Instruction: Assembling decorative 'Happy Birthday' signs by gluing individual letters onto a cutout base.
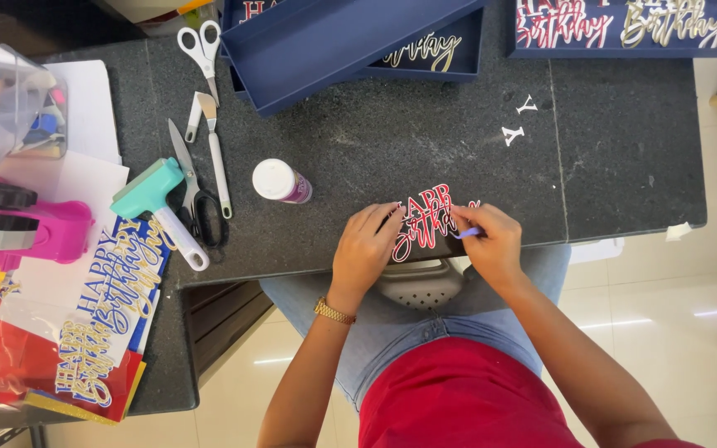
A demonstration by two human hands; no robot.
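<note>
Dark speckled stone forms the worktop point(425, 141), whose near edge runs just below the hands, with pale floor tiles beyond it at 4 o'clock. Open stone is left at 12 and 2 o'clock of the hands, broken only by two small white letter cutouts point(519, 119); navy trays point(338, 37) line the far edge. At 9 o'clock a white-capped glue bottle point(280, 181) lies on its side, and farther out are seen a teal roller point(159, 207) and scissors point(202, 48). The left hand point(364, 247), a gold watch at the wrist, is laid palm down with its fingers pressed flat on the red and white lettering cutout point(425, 217). The right hand point(491, 241) is bent in from 4 o'clock, its fingertips pinched together on a thin lilac tool point(468, 233), whose tip is pointed at the cutout's right side. The cutout lies at the table's near edge, between both hands.
</note>
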